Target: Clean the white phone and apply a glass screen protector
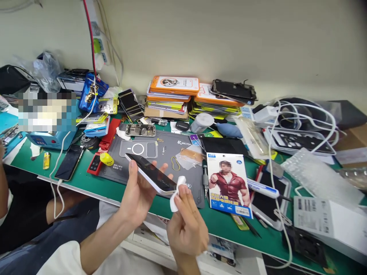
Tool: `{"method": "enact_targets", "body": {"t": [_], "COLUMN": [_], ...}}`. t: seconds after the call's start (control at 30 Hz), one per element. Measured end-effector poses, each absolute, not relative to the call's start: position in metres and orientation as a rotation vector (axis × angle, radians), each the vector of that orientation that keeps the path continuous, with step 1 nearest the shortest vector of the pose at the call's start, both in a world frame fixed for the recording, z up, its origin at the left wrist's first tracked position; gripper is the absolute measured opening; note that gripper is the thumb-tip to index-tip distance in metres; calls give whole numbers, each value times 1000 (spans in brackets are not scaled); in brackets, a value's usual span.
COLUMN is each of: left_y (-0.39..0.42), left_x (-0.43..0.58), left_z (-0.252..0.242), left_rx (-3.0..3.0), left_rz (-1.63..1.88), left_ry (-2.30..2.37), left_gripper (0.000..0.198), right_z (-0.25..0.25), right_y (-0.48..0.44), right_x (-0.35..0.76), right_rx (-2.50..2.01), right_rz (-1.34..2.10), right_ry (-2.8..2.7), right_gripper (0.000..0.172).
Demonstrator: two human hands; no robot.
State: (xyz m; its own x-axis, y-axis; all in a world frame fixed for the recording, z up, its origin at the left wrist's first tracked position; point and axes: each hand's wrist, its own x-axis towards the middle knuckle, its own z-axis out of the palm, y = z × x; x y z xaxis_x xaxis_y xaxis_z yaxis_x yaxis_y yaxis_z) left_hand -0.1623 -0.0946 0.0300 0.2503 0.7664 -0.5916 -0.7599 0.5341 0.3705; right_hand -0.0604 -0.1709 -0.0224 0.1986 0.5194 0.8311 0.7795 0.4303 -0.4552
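My left hand [137, 194] grips a white-edged smartphone [151, 173], its dark screen facing up and tilted, above the grey work mat [160, 152]. My right hand [186, 221] pinches a small white wipe [177, 191] and presses it against the phone's lower right corner. A screen-protector package [228, 184] with a printed figure lies just right of the hands on the green table [223, 225].
Stacks of orange and yellow boxes [174, 95] stand at the back. A white box [329, 223] and tangled white cables [304, 114] fill the right side. A black phone [69, 162] and a blue machine [54, 122] sit left. Another person's arm [3, 191] shows at the far left.
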Motion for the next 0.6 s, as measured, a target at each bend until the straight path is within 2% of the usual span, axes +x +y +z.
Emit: {"method": "enact_targets", "body": {"t": [0.17, 0.3, 0.4, 0.47, 0.6], "left_y": [-100, -96, -85, -75, -50], "left_x": [-157, -171, -193, -208, -223], "left_z": [20, 23, 27, 25, 12], "left_rx": [79, 155, 253, 337, 532], "left_rz": [1023, 941, 714, 564, 308], "left_ry": [761, 751, 746, 774, 846], "left_gripper": [72, 67, 70, 65, 76], "right_z": [-31, -40, -48, -54, -65], "right_y": [-184, -194, -202, -208, -218], "right_x": [-65, -47, -15, 7, 34], "right_rx": [-1192, -1330, -1438, -1436, -1391], "right_rz": [-212, -29, 155, 332, 623], "right_ry": [-1429, -1119, -745, -571, -376], "right_gripper": [60, 35, 18, 22, 38]}}
